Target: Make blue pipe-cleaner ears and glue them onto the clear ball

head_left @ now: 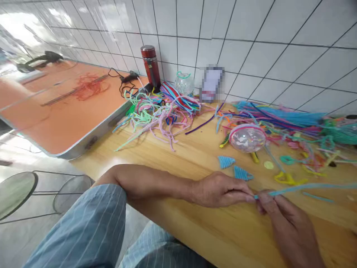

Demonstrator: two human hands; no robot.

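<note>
Lower right, my left hand point(219, 189) and right hand point(291, 221) are pinching a blue string point(312, 187), fingertips closed. Bare table point(223, 230) is stretching to its edge at bottom middle.

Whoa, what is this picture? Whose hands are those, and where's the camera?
This one picture comes from a camera worn on somebody's head, looking forward and down. There's no robot: you see the person's own left hand and right hand, both bare. Both pinch a light blue strand, which trails off to the right. On the wooden table lie two small blue pieces, heaps of colourful strands and a clear, round thing with a pink rim. Farther back, a red flask stands near the tiled wall.
</note>
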